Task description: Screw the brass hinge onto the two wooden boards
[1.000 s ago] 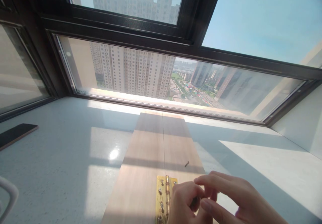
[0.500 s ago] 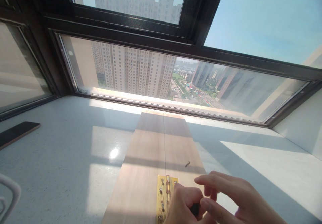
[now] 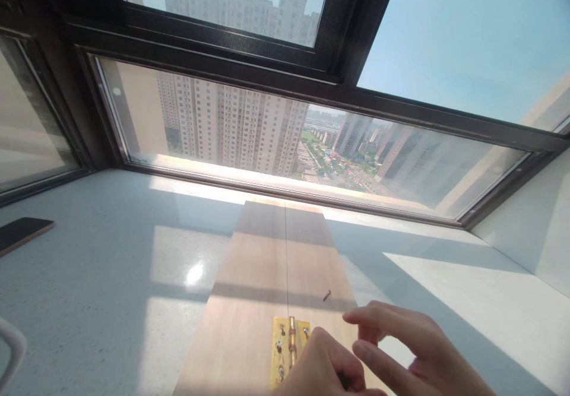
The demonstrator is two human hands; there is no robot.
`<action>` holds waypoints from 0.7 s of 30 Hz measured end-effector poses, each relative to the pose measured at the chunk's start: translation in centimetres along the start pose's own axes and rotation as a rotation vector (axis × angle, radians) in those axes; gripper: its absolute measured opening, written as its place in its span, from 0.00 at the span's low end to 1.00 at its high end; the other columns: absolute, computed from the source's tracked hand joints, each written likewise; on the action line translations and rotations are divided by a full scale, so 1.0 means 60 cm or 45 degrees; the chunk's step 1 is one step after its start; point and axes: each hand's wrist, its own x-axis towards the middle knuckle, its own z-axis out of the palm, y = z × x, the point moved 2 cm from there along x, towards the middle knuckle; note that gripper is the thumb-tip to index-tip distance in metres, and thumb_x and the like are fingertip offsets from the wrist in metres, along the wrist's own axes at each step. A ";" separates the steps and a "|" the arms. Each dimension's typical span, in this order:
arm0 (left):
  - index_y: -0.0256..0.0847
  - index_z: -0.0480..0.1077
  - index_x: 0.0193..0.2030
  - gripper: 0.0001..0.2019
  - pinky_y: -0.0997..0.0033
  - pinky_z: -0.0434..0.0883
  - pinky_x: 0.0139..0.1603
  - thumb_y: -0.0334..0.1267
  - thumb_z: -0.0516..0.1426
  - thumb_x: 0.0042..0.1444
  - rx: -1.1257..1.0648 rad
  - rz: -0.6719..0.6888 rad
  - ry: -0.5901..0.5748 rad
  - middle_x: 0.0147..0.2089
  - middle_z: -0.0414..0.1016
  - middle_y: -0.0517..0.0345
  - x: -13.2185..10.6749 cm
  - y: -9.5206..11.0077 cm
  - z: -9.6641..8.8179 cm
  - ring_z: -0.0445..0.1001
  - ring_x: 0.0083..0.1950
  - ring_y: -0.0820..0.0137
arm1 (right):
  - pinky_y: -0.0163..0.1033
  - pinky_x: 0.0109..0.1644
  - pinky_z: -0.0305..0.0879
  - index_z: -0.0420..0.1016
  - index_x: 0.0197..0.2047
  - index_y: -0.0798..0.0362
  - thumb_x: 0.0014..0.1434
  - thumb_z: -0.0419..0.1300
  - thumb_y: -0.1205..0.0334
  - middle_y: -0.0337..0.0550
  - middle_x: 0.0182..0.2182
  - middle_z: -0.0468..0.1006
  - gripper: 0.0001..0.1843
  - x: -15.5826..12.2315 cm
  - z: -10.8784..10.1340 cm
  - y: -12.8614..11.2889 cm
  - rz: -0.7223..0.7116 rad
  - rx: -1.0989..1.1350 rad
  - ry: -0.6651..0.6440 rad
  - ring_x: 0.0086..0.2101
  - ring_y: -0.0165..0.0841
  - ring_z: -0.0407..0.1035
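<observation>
At the bottom edge, over the right leaf of a brass hinge (image 3: pixel 287 348): left hand (image 3: pixel 323 363), curled into a loose fist, fingers together round a small dark object (image 3: pixel 344 379) — mostly hidden, not identifiable. Just beside it, right hand (image 3: pixel 401 348), fingers stretched out and apart, clamped on nothing, the lower fingertip close to that same dark object; touching or not, cannot tell.

Hinge lying flat across the seam between two wooden boards (image 3: pixel 249 301), knuckle along the joint, several screw heads showing in the left leaf. Further up the right board, well apart from both hands, one loose screw (image 3: pixel 327 295), lying on its side in a band of shadow. Boards resting on a pale speckled sill (image 3: pixel 111 277), far ends reaching toward the window (image 3: pixel 267 129). Far left on the sill, a dark phone (image 3: pixel 20 233); at the lower left corner, a white curved edge (image 3: pixel 18 344) of something cut off.

Judging by looks: screw tiny, light, hard and smooth — prone to roll and to slip from fingertips; best pinched across the shank just under the head, thumb against forefinger. Hinge stiff, thin metal. Boards rigid, probably light enough to shift if pushed, so worth steadying with a flat palm.
</observation>
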 end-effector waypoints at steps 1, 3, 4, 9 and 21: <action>0.38 0.54 0.11 0.21 0.72 0.44 0.22 0.32 0.63 0.42 0.032 -0.038 -0.012 0.14 0.45 0.68 0.000 0.004 -0.002 0.47 0.20 0.79 | 0.36 0.35 0.73 0.82 0.38 0.47 0.59 0.61 0.48 0.42 0.28 0.80 0.14 0.005 0.003 0.011 0.040 0.037 0.000 0.31 0.36 0.76; 0.38 0.52 0.09 0.21 0.70 0.42 0.21 0.31 0.61 0.42 0.058 -0.080 -0.013 0.12 0.42 0.68 -0.002 0.016 -0.006 0.45 0.19 0.80 | 0.36 0.32 0.71 0.81 0.35 0.50 0.59 0.59 0.46 0.43 0.27 0.79 0.17 0.019 0.016 0.048 0.145 0.188 0.020 0.28 0.35 0.73; 0.38 0.52 0.09 0.21 0.70 0.41 0.21 0.30 0.60 0.42 0.045 -0.086 -0.005 0.12 0.41 0.68 -0.003 0.022 -0.007 0.45 0.19 0.80 | 0.35 0.27 0.68 0.81 0.33 0.52 0.59 0.58 0.45 0.41 0.23 0.75 0.20 0.027 0.024 0.074 0.215 0.274 0.069 0.24 0.33 0.69; 0.40 0.50 0.12 0.17 0.70 0.41 0.21 0.31 0.55 0.42 -0.092 0.045 -0.003 0.14 0.42 0.68 -0.004 0.030 -0.009 0.45 0.20 0.79 | 0.34 0.22 0.54 0.76 0.24 0.54 0.51 0.63 0.41 0.34 0.14 0.61 0.23 0.047 0.074 0.231 0.595 0.373 0.653 0.19 0.28 0.55; 0.33 0.71 0.31 0.08 0.74 0.61 0.25 0.36 0.55 0.51 -0.341 0.166 0.309 0.25 0.70 0.57 0.009 0.006 -0.003 0.68 0.26 0.73 | 0.35 0.18 0.45 0.72 0.25 0.55 0.51 0.62 0.39 0.29 0.12 0.52 0.25 0.013 0.140 0.350 0.773 0.534 0.889 0.16 0.26 0.47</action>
